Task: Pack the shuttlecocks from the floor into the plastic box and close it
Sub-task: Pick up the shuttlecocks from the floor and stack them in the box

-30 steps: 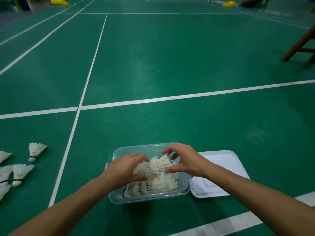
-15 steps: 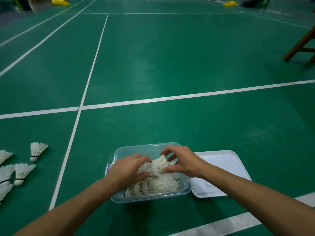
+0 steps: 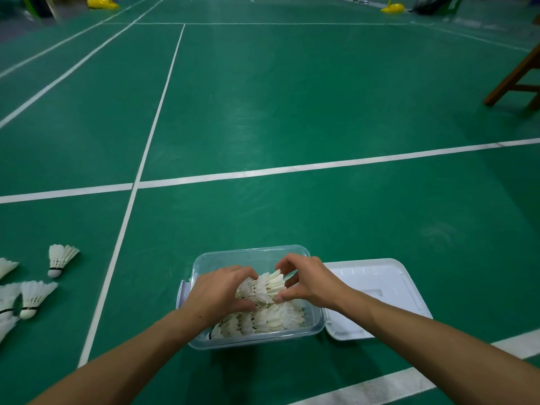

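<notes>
Your left hand [image 3: 217,290] and right hand [image 3: 309,283] both curl round one stacked row of shuttlecocks [image 3: 261,287], held over clear plastic box [image 3: 251,255]. More shuttlecocks [image 3: 263,318] lie packed in box bottom. Box sits on green floor [image 3: 292,112], uncovered. White lid [image 3: 377,287] lies flat just right of box, touching its edge. Loose shuttlecocks [image 3: 60,258] lie scattered on floor far left, well apart from box.

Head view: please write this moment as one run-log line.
step: packing | left hand + right hand: grip shuttlecock stack over plastic box | lid: off, right of box | loose shuttlecocks: floor, left
</notes>
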The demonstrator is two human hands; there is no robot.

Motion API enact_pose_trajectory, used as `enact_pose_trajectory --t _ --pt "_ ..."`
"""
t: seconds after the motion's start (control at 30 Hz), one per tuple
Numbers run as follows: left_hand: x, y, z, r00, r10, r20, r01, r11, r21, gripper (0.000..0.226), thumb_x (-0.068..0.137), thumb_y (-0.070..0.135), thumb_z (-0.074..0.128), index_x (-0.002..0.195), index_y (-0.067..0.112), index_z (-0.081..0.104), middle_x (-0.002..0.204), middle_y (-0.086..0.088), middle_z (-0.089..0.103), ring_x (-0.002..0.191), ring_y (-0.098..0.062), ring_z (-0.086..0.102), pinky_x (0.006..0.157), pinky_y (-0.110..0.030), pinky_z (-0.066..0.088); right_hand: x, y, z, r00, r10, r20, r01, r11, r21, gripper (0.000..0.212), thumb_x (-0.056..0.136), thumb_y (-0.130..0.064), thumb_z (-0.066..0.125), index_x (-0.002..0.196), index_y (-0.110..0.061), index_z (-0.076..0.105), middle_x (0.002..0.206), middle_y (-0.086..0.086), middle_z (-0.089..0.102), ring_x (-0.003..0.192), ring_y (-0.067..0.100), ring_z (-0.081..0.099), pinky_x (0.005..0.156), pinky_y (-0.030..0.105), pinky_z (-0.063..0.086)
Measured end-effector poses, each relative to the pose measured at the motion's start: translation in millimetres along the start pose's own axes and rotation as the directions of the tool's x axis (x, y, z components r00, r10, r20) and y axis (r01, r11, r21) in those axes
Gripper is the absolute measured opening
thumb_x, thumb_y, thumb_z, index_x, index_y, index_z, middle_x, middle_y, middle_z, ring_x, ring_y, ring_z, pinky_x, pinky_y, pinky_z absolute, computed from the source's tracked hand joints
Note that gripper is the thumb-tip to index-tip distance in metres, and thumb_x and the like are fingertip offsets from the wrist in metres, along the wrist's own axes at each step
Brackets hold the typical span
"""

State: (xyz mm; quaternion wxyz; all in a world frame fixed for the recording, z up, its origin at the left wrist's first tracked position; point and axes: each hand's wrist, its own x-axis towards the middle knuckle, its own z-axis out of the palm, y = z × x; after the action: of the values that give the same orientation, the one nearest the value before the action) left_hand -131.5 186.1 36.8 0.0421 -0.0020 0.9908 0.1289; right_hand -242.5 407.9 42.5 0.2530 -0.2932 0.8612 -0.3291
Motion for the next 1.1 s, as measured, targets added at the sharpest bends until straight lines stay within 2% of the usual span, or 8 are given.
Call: enact_pose_trajectory --t 0.2,0.3,0.5,0.67,0.83,1.03,1.1 --pt "-2 -10 -8 0.997 -0.019 0.078 0.032 0.985 -0.172 0.088 0.070 0.083 0.072 0.144 0.046 0.044 0.135 0.024 0.057 0.122 -0.003 0.056 0.098 -0.034 0.051 -3 -5 -5 0.998 -0.018 0.058 0.019 0.999 -0.031 0.076 0.076 -0.039 0.094 0.141 -0.026 0.056 0.129 -0.008 0.062 0.106 0.008 0.070 0.095 0.034 0.060" --pt "-6 -15 -9 0.996 -0.002 0.084 0.021 0.976 -0.219 0.091 0.069 0.091 0.065 0.144 0.045 0.043 0.135 0.022 0.058 0.121 -0.002 0.054 0.102 -0.037 0.051 -5 -7 -11 0.997 -0.025 0.080 0.026 0.999 -0.018 0.080 0.076 -0.048 0.092 0.144 -0.029 0.053 0.133 -0.009 0.061 0.108 0.008 0.070 0.096 0.033 0.060" --pt "-11 -14 -17 1.000 -0.020 -0.005 0.018 0.953 -0.301 0.089 0.071 0.092 0.062 0.144 0.043 0.045 0.134 0.023 0.056 0.115 0.001 0.055 0.100 -0.036 0.053 -9 -9 -20 0.996 -0.069 0.057 0.071 0.997 -0.040 0.087 0.074 -0.061 0.089 0.146 -0.032 0.051 0.137 -0.013 0.057 0.112 0.006 0.065 0.094 0.031 0.060" --pt "-23 -9 -45 0.987 -0.076 -0.139 0.018 0.925 -0.379 0.095 0.069 0.089 0.067 0.147 0.041 0.042 0.131 0.021 0.057 0.110 0.001 0.058 0.095 -0.037 0.056 -9 -27 -24 0.984 -0.178 -0.032 0.174 0.980 -0.093 0.091 0.073 -0.069 0.084 0.147 -0.031 0.048 0.139 -0.014 0.055 0.118 0.004 0.058 0.096 0.031 0.057" --pt "-64 -32 -77 0.934 -0.212 -0.287 0.043 0.866 -0.498 0.101 0.064 0.088 0.074 0.146 0.041 0.040 0.124 0.023 0.060 0.106 0.002 0.062 0.091 -0.040 0.058 -7 -71 -19 0.953 -0.299 -0.046 0.293 0.950 -0.109 0.090 0.073 -0.074 0.080 0.147 -0.034 0.046 0.134 -0.016 0.057 0.117 0.001 0.058 0.097 0.033 0.058" --pt "-141 -94 -99 0.844 -0.372 -0.387 0.117 0.831 -0.543 0.093 0.066 0.081 0.078 0.142 0.040 0.045 0.120 0.021 0.063 0.101 -0.003 0.064 0.084 -0.039 0.059 6 -148 13 0.917 -0.394 0.067 0.399 0.907 -0.136 0.087 0.074 -0.075 0.077 0.143 -0.033 0.047 0.128 -0.015 0.059 0.113 0.003 0.060 0.097 0.034 0.058" --pt "-163 -115 -102 0.811 -0.430 -0.397 0.147 0.807 -0.572 0.091 0.066 0.080 0.078 0.141 0.040 0.046 0.120 0.021 0.063 0.100 -0.002 0.064 0.082 -0.034 0.058 16 -174 31 0.903 -0.413 0.116 0.427 0.891 -0.154 0.085 0.075 -0.073 0.078 0.143 -0.032 0.047 0.127 -0.015 0.060 0.112 0.003 0.060 0.097 0.035 0.058"
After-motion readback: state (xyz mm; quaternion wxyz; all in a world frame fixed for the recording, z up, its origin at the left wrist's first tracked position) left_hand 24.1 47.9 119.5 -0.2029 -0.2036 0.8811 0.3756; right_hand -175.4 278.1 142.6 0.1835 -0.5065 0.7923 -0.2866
